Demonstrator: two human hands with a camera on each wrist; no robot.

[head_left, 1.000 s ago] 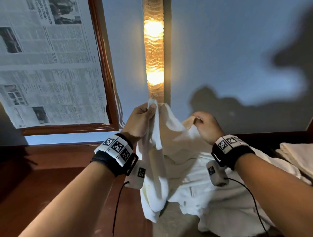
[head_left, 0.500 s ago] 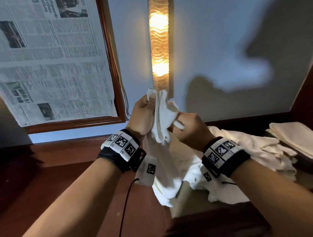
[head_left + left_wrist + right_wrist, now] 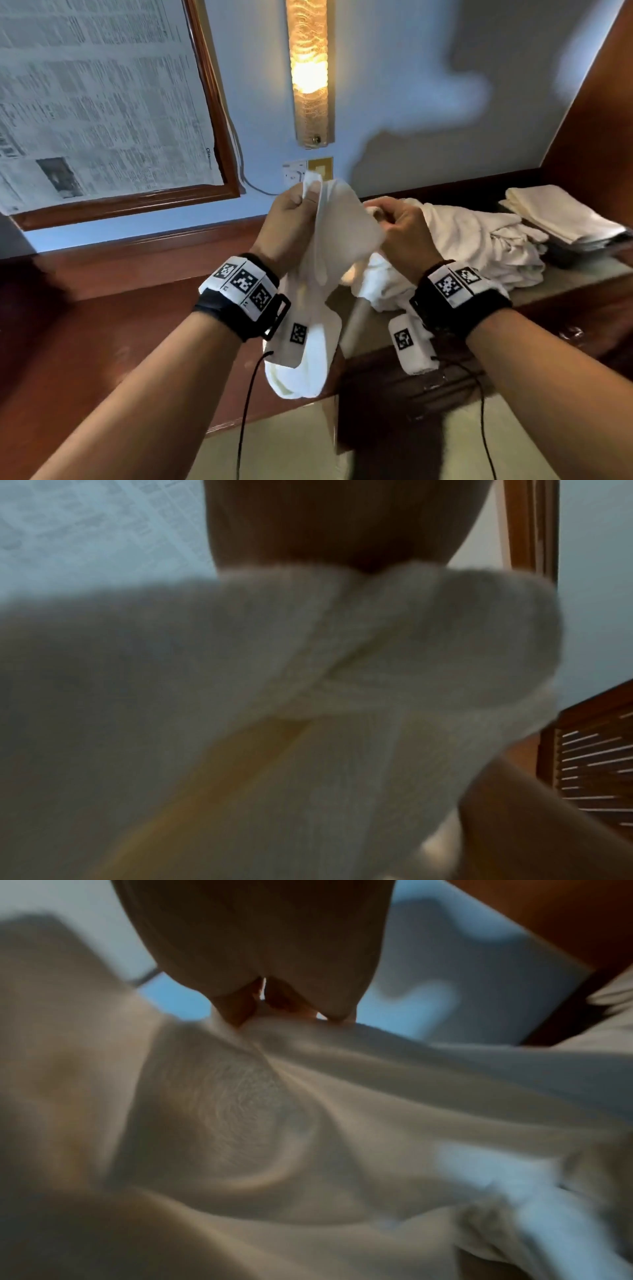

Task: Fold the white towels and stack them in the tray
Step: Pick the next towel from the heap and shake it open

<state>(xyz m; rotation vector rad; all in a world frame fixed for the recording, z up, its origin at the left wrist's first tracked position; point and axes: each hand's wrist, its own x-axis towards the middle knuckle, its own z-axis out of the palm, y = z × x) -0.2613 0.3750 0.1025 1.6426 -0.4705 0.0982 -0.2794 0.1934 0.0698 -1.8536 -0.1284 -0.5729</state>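
Towel (image 3: pixel 346 233) in hand, held up above the tabletop (image 3: pixel 565 281), fold not yet begun.

Left hand (image 3: pixel 291 219) pinches one upper corner; right hand (image 3: pixel 400 233) has its fingers curled on the opposite edge; cloth hangs loose between them. Unfolded heap (image 3: pixel 479 246) of white towels lies just behind, on the tabletop. Folded stack (image 3: pixel 561 216) sits at far right on what appears to be the tray, mostly hidden. Judged: part done, several towels left.

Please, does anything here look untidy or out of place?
Yes. A heap of white towels lies crumpled and unfolded on the counter, beside the neatly folded stack at the right. The towel in both hands hangs bunched, not yet squared. Nothing looks spilled or damaged.
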